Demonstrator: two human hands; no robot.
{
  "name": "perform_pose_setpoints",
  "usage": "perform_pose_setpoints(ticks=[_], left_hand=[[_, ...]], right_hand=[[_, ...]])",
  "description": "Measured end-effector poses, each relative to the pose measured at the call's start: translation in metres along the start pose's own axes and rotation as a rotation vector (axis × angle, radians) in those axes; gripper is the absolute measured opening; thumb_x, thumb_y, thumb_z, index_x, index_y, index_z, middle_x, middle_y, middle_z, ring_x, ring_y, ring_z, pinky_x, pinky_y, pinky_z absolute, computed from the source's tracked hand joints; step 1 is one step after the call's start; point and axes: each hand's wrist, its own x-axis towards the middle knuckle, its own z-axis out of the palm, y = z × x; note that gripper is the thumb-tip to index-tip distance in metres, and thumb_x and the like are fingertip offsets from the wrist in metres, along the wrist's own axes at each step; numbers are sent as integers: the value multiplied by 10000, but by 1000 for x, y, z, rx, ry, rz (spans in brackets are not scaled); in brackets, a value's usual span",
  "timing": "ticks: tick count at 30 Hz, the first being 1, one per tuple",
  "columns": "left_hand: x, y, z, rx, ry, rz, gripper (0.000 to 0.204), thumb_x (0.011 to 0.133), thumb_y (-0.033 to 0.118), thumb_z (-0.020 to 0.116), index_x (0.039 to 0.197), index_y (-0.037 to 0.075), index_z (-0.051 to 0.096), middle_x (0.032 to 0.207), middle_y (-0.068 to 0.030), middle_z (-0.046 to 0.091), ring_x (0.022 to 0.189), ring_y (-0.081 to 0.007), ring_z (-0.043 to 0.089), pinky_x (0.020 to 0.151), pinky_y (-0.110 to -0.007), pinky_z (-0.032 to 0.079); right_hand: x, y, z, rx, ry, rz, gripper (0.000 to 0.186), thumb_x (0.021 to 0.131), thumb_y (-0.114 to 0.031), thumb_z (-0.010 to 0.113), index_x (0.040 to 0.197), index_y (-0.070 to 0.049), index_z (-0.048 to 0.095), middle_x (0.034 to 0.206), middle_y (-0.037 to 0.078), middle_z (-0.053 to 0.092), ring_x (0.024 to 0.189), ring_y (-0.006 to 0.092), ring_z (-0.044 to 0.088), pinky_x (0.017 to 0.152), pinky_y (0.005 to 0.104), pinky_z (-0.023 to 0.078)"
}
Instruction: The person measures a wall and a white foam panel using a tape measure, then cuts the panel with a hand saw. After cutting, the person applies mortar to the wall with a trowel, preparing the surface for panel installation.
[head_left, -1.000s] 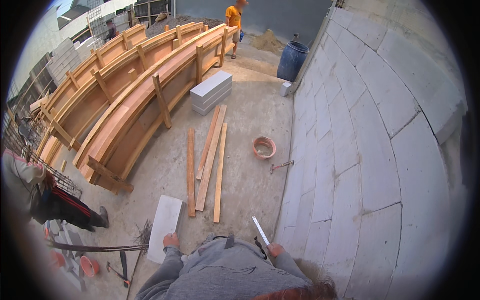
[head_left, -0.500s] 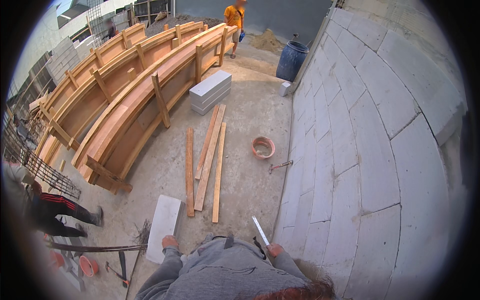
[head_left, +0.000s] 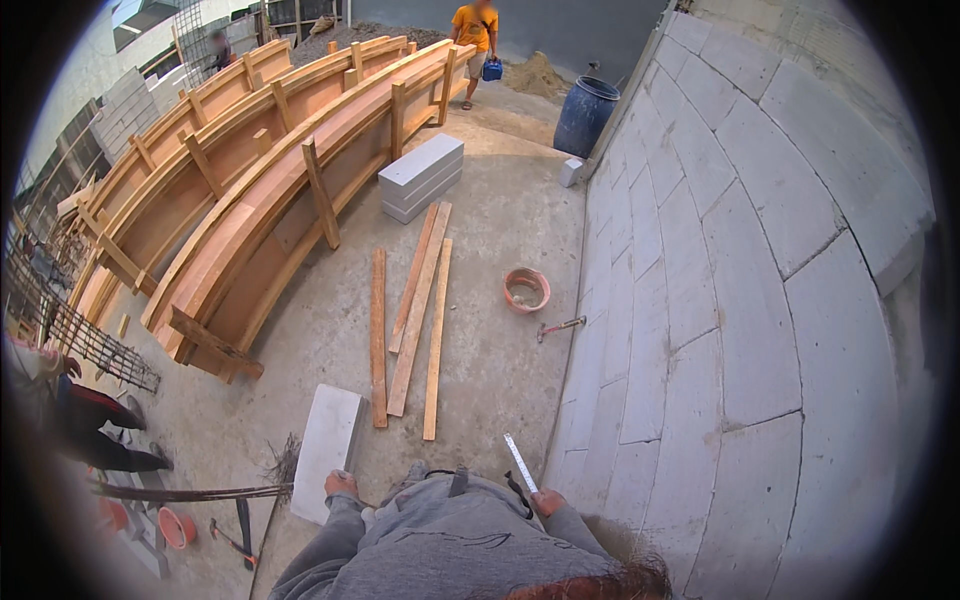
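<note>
My left hand (head_left: pixel 341 482) is closed beside a pale grey block (head_left: pixel 331 427) lying on the floor; what it holds, if anything, I cannot make out. My right hand (head_left: pixel 548 501) grips a white marked measuring strip (head_left: pixel 518 458) that points up and forward. Dark bars (head_left: pixel 180 494) and a bunch of wire (head_left: pixel 287 460) lie left of my left hand, along with a hammer (head_left: pixel 234 547) and an orange bucket (head_left: pixel 176 527). Several loose planks (head_left: pixel 405 355) lie ahead of me, with a red tub (head_left: pixel 526 291) and a second hammer (head_left: pixel 560 327) to their right.
Curved timber forms (head_left: pixel 290 190) fill the left, near steel mesh (head_left: pixel 108 358). A block wall (head_left: pixel 725 330) runs along my right. Stacked blocks (head_left: pixel 420 179), a blue barrel (head_left: pixel 585 117), a worker in orange (head_left: pixel 474 30) carrying a blue container (head_left: pixel 492 68), and another worker (head_left: pixel 90 420) stand around.
The worker at the left has stepped away, further toward the left edge. The blue container carried by the worker in orange has come into fuller view. My hands have barely moved.
</note>
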Motion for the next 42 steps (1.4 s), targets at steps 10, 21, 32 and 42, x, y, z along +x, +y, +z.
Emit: perform_pose_setpoints(ticks=[10,21,32,42], left_hand=[[-15,53,-40,-14,-240,81,218,744,241,625,697,45,709,656,-128,680,633,-256,671,637,-369,541],[12,9,-5,-411,-348,-205,287,978,143,408,873,-58,583,666,-185,647,476,-242,605,435,-374,488],[13,22,-20,-439,-384,-202,268,819,-67,534,1048,-56,674,777,-178,704,625,-226,679,558,-312,564],[4,45,-32,-291,-308,-93,244,854,186,598,831,-18,732,695,-90,707,573,-164,670,576,-297,551]], right_hand=[[8,7,3,-59,55,-39,518,901,-471,457,1019,-3,645,1029,279,628,994,439,596,853,485,469],[15,-5,-13,-82,15,-8,528,895,-469,459,1047,1,645,1016,269,641,975,418,615,848,479,474],[21,-4,-14,-107,15,-38,522,901,-462,454,1054,3,635,1032,261,639,998,411,610,858,472,466],[21,-2,-14,-90,1,-4,514,903,-461,468,1034,5,641,1028,269,635,993,407,613,852,470,470]])
